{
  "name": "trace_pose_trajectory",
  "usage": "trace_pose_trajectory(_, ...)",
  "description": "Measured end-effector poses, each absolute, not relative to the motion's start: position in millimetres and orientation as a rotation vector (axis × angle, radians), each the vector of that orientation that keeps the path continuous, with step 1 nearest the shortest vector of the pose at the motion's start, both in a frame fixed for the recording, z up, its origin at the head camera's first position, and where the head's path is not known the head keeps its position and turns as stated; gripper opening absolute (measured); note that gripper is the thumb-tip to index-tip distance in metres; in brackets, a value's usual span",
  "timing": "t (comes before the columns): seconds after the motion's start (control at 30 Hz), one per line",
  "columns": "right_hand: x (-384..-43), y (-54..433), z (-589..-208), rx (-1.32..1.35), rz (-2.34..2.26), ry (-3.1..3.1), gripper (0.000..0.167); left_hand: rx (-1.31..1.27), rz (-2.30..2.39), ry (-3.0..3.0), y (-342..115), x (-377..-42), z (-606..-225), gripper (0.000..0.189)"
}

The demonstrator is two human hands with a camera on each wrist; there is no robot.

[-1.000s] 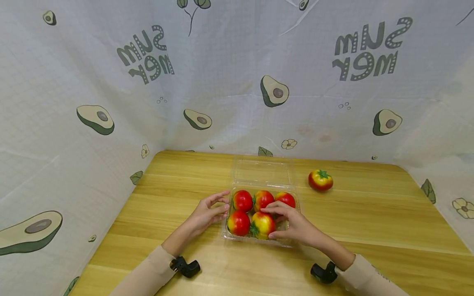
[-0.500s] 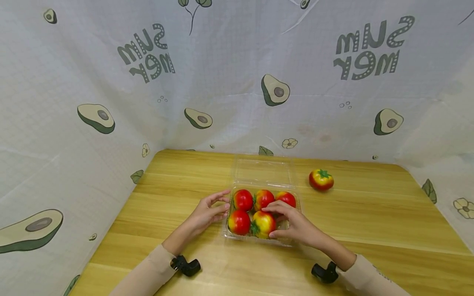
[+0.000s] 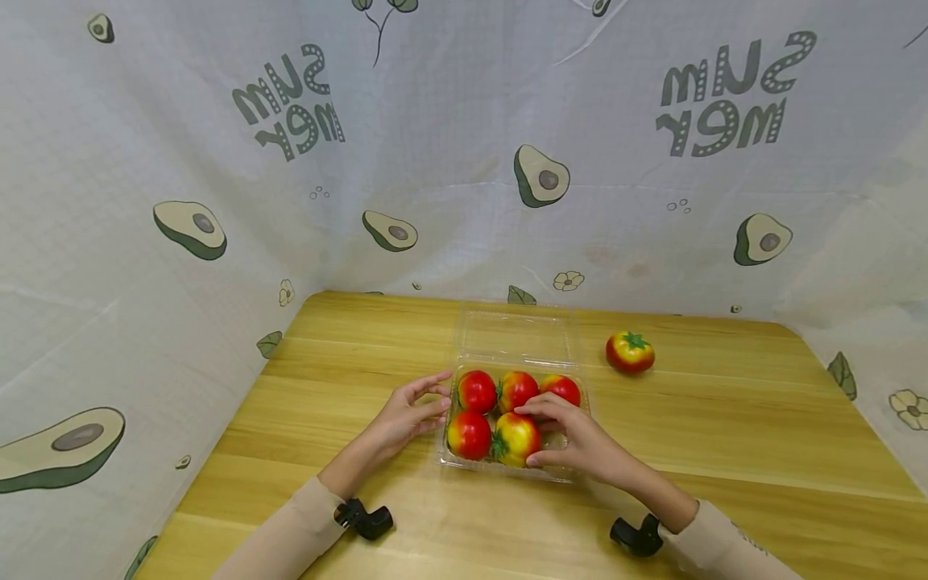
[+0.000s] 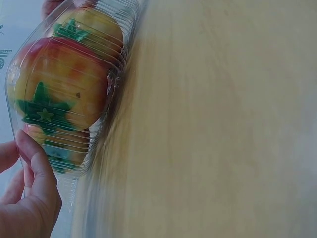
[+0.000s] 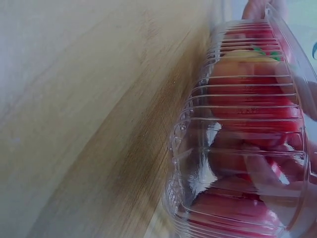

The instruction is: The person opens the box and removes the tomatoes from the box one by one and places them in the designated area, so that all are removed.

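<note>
In the head view a clear plastic clamshell box (image 3: 464, 463) lies on the table, its lid (image 3: 516, 334) folded back. Several shiny red and yellow toy tomatoes (image 3: 477, 392) with green leaf tops sit inside in two rows. My right hand (image 3: 569, 435) reaches over the near row, thumb and fingers round a yellow-red tomato (image 3: 513, 439). That hand hides the box's near right compartment. My left hand (image 3: 406, 411) is at the box's left edge, fingers loosely bent. In the left wrist view the fingertips (image 4: 30, 144) touch the rim beside the tomatoes (image 4: 64, 74).
A single red-yellow tomato (image 3: 630, 353) lies on the wooden table (image 3: 725, 403), to the right of the lid. A white cloth (image 3: 449, 177) printed with avocados hangs behind the table and along its sides. Black wrist cameras (image 3: 366, 521) are strapped below both hands.
</note>
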State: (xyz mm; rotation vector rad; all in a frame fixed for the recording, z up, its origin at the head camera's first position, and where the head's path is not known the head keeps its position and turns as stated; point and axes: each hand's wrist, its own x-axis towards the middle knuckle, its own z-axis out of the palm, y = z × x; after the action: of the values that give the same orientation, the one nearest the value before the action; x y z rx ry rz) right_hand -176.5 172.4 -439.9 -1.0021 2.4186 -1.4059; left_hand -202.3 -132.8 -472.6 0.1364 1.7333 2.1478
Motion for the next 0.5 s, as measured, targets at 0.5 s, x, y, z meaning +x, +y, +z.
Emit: trace_pose_trajectory(0.5,-173.7,174.7,-436.3,-0.916,-1.443,2.385,0.059,0.138,2.138,1.734,-132.7,-202.1,-471.0,0.055)
